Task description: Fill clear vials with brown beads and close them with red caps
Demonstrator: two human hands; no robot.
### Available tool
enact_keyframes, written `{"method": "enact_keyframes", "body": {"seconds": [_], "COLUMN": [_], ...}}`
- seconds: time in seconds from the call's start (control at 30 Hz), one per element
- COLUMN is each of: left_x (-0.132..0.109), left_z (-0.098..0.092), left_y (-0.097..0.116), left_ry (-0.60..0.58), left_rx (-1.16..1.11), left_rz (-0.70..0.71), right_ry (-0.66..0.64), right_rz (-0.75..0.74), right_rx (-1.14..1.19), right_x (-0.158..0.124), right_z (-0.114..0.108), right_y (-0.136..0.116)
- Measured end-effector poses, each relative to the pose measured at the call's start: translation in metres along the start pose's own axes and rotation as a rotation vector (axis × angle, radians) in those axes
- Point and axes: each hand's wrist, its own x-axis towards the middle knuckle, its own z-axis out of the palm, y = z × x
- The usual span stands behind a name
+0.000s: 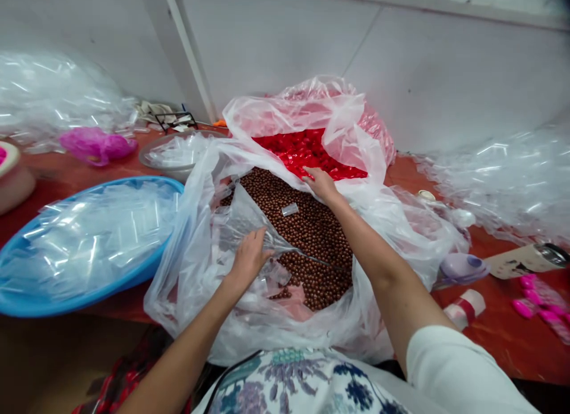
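Floral cloth (pixel 312 378) is covering your front at the near edge, and just beyond it a large translucent bag (pixel 249 337) is lying wide open. Brown beads (pixel 312 233) are filling that bag, with a small clear piece (pixel 290 209) resting on top of them. Across the left part of the beads, a clear plastic sheet (pixel 247 212) is lying under your left hand (pixel 249 256). That grip is standing about half open, thumb apart from the fingers, and you are touching the sheet rather than closing on it. Your right hand (pixel 321 185) is resting at the bag's far rim, fingers loosely bent; whether that grip is pinching anything, I cannot tell. Just beyond it, a second bag (pixel 253 114) is holding red pieces (pixel 291 149). To the left, a blue basin (pixel 66 307) is holding a pile of clear plastic pieces (pixel 111 230), and farther back a grey bowl (pixel 155 167) is carrying more clear pieces (pixel 182 149). At the far left, a pale tub (pixel 13 185) is showing something pink inside. On the right, a lilac container (pixel 463 266) and a tumbler (pixel 521 261) are lying on the red counter (pixel 499 345).
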Motion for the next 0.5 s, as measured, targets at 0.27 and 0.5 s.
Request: {"method": "enact_keyframes", "body": {"seconds": [0.27, 0.5], "left_x": [-0.004, -0.015], "left_z": [-0.005, -0.006], "left_y": [-0.005, -0.011], "left_ry": [-0.082, -0.092], "left_rx": [-0.013, 0.132], "left_rz": [0.064, 0.021], "right_ry": [-0.168, 0.068], "right_rz": [-0.008, 0.014], "right_rx": [-0.067, 0.314], "right_x": [0.001, -0.065], "right_z": [0.017, -0.014], "right_y": [0.009, 0.001]}}
